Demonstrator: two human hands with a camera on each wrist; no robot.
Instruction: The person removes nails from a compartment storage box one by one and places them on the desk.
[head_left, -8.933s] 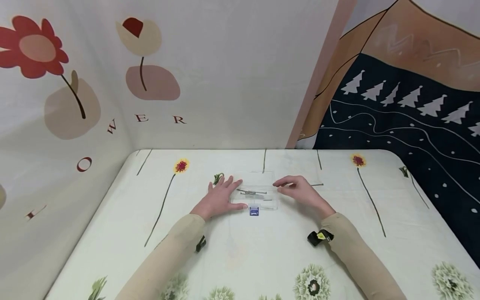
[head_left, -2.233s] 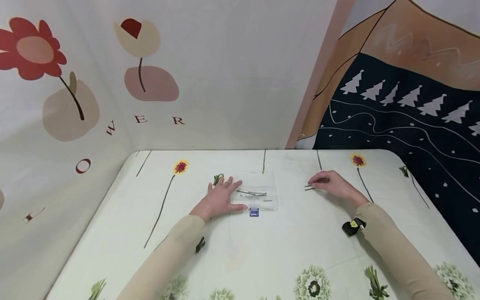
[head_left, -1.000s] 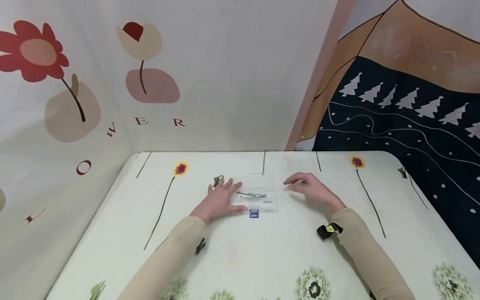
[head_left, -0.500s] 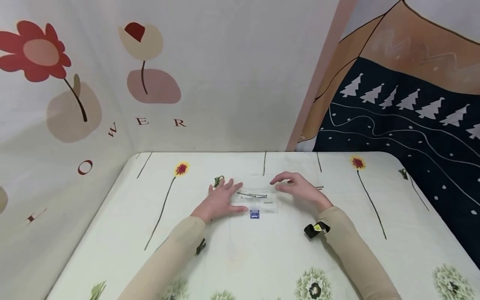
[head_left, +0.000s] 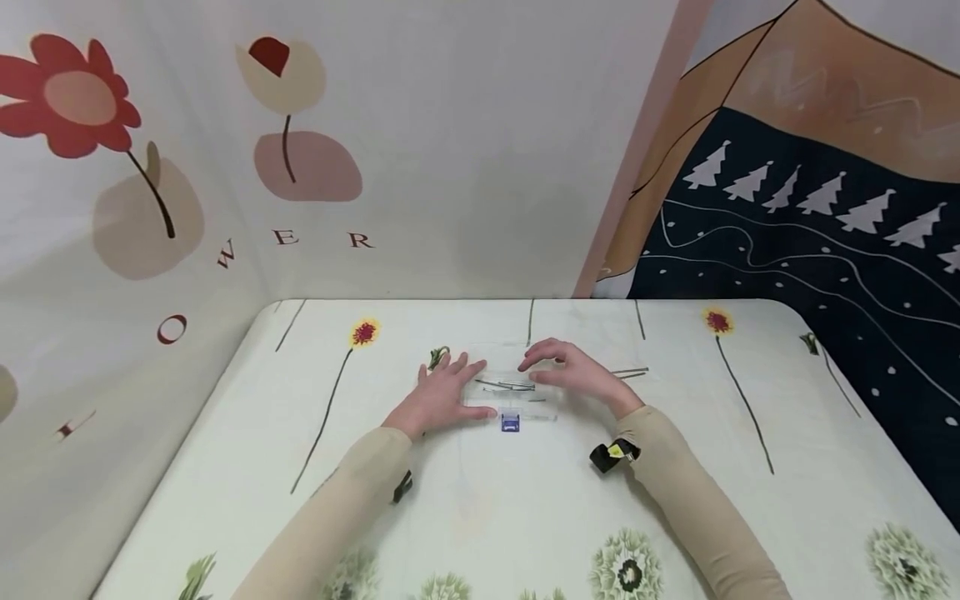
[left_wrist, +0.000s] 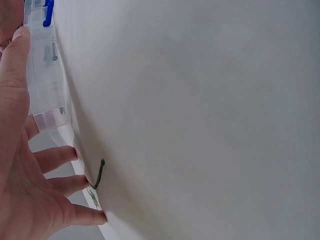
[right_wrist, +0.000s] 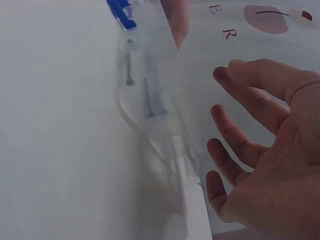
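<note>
A clear plastic compartment box [head_left: 495,355] with a blue latch [head_left: 510,420] lies at the middle of the table. Several thin nails [head_left: 512,386] are inside it. My left hand [head_left: 433,398] rests with spread fingers at the box's left side, its thumb near the latch. Over the box's right part hovers my right hand [head_left: 576,375], fingers loosely bent and holding nothing. The right wrist view also shows this hand [right_wrist: 260,130] apart from the box. Just right of it, two long nails [head_left: 632,372] lie side by side on the table.
A white cloth with printed flowers covers the table [head_left: 480,517]. A printed curtain [head_left: 480,167] hangs behind the far edge, and a dark curtain with trees [head_left: 795,250] hangs at the right.
One nail lay on the right earlier; now two lie there. My right hand put the second one down about two seconds ago, then moved left over the box. My left hand stays put.
</note>
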